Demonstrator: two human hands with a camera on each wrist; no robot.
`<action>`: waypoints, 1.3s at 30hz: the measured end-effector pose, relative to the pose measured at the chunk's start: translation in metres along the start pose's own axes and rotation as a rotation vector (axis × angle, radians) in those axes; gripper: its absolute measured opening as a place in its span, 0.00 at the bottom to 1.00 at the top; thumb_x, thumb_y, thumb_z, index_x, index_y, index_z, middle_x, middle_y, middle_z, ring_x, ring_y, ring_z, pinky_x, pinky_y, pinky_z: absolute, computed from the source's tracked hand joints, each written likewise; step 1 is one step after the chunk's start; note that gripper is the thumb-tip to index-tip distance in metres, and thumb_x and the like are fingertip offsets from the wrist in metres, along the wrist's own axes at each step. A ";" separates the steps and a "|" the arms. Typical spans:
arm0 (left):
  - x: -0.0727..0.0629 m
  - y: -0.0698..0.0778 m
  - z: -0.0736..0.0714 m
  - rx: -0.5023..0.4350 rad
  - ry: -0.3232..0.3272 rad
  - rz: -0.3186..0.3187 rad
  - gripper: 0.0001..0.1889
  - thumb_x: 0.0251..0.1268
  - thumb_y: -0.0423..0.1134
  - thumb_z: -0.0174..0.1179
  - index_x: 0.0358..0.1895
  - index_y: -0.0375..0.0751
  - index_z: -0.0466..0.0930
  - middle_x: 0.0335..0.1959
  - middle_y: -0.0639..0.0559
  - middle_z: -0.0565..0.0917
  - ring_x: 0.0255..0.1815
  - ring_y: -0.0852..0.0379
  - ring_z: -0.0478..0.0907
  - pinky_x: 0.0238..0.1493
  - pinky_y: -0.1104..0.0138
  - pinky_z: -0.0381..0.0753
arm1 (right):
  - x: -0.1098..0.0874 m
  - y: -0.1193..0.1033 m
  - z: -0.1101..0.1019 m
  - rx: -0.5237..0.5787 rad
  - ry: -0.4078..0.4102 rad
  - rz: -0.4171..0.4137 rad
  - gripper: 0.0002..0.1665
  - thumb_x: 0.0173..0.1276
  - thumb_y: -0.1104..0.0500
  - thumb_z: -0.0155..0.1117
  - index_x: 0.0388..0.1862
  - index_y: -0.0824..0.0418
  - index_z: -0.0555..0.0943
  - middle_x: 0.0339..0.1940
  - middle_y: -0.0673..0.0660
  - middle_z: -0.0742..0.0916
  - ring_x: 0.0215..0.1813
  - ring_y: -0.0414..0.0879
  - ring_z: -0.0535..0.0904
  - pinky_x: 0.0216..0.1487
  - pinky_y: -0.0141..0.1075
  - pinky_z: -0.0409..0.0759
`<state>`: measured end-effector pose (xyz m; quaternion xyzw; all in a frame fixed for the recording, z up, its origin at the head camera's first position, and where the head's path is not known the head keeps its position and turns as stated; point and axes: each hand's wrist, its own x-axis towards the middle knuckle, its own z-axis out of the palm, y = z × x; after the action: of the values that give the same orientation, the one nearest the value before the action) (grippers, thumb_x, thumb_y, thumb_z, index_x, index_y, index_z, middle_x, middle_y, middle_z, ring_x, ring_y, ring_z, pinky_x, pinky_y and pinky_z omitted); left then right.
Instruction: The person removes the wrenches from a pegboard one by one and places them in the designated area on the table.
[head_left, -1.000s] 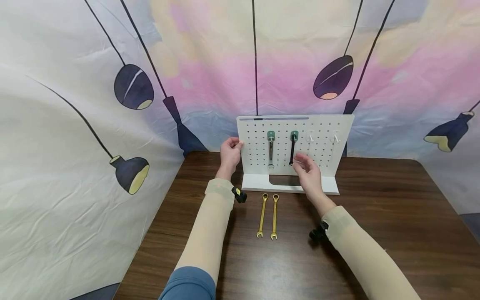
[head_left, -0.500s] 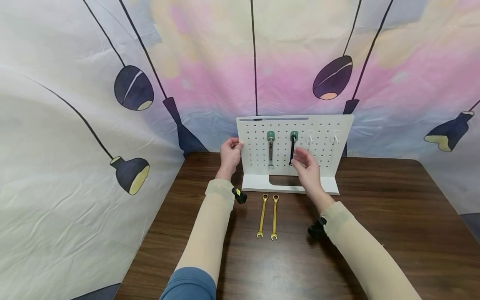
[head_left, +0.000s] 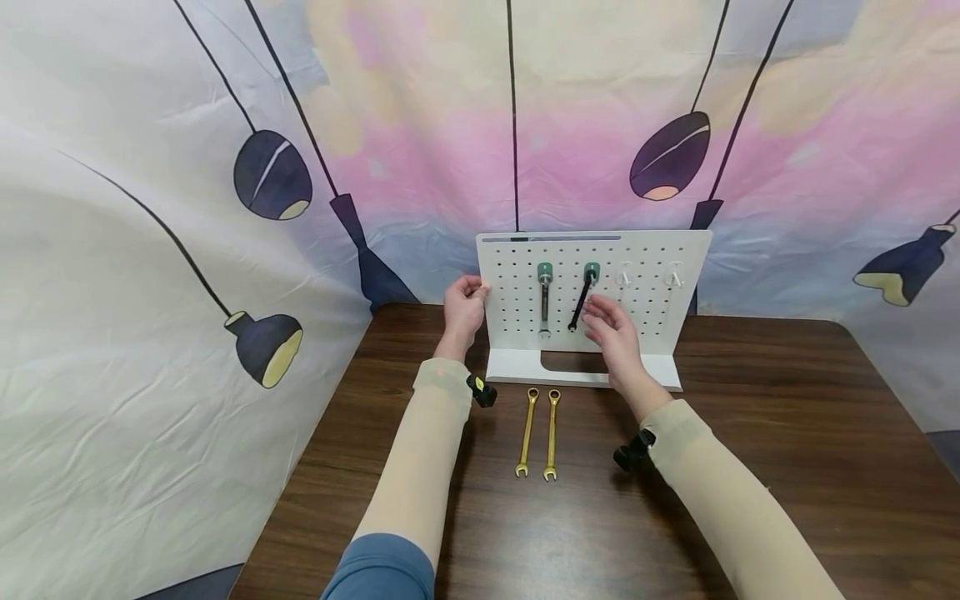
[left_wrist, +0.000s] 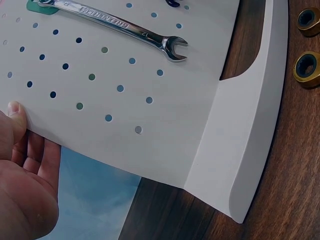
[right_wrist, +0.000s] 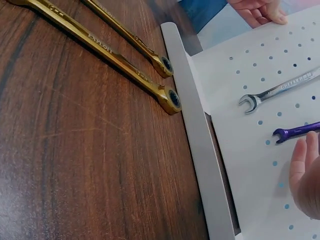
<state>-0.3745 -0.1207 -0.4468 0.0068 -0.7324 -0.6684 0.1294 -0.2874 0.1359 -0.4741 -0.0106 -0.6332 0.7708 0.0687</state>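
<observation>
My left hand (head_left: 464, 310) grips the left edge of a white pegboard (head_left: 510, 312); in the left wrist view the thumb lies on its front and the fingers go behind. A silver wrench (left_wrist: 115, 21) hangs from a green-based hook on the board's left. To its right hangs a purple wrench (right_wrist: 295, 132), dark in the head view, tilted with its lower end to the left. My right hand (head_left: 617, 337) is just right of this wrench, fingers loosely extended and fingertips close to it; whether they touch is unclear.
Two gold wrenches (head_left: 527, 433) lie side by side on the brown wooden table (head_left: 780, 417) before the board's base. Two clear hooks (head_left: 625, 275) sit on the board's right half, with no tool on them. A patterned cloth (head_left: 420, 125) hangs behind.
The purple wrench has swung from nearly upright to tilted, its lower end moving left. My right hand has risen slightly. The left hand keeps its place on the board's edge.
</observation>
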 end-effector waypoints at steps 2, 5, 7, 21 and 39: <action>0.000 0.001 0.000 0.000 0.001 -0.003 0.03 0.77 0.30 0.65 0.40 0.38 0.82 0.36 0.50 0.81 0.38 0.56 0.77 0.39 0.67 0.76 | 0.001 0.000 0.000 0.005 -0.006 0.005 0.31 0.84 0.63 0.58 0.81 0.65 0.66 0.77 0.65 0.76 0.74 0.53 0.74 0.76 0.50 0.70; -0.001 0.001 0.000 0.000 0.001 -0.007 0.03 0.77 0.30 0.65 0.40 0.37 0.82 0.36 0.49 0.81 0.38 0.56 0.76 0.40 0.67 0.75 | 0.002 0.001 0.000 0.007 -0.016 0.007 0.31 0.84 0.64 0.57 0.81 0.65 0.66 0.77 0.65 0.76 0.74 0.54 0.74 0.76 0.50 0.70; -0.001 0.001 0.000 -0.002 0.001 -0.006 0.03 0.77 0.30 0.65 0.40 0.38 0.82 0.36 0.49 0.81 0.38 0.56 0.76 0.39 0.67 0.75 | 0.003 0.001 0.001 0.004 -0.020 0.010 0.31 0.83 0.64 0.57 0.81 0.64 0.66 0.76 0.64 0.76 0.73 0.54 0.74 0.76 0.50 0.71; 0.000 -0.001 0.001 0.003 -0.001 -0.004 0.03 0.77 0.29 0.64 0.40 0.36 0.82 0.35 0.50 0.81 0.38 0.55 0.77 0.40 0.66 0.76 | 0.002 0.000 0.001 -0.048 -0.008 0.032 0.28 0.84 0.60 0.59 0.79 0.63 0.71 0.73 0.61 0.77 0.70 0.46 0.74 0.75 0.51 0.71; -0.001 -0.001 0.001 -0.015 0.007 -0.016 0.03 0.77 0.28 0.64 0.40 0.36 0.81 0.35 0.50 0.81 0.38 0.57 0.77 0.39 0.68 0.75 | -0.001 0.001 0.003 -0.026 -0.020 0.030 0.26 0.83 0.62 0.61 0.74 0.70 0.70 0.67 0.66 0.79 0.60 0.43 0.79 0.70 0.47 0.77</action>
<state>-0.3744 -0.1196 -0.4479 0.0139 -0.7269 -0.6748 0.1266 -0.2867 0.1328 -0.4751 -0.0132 -0.6436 0.7636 0.0504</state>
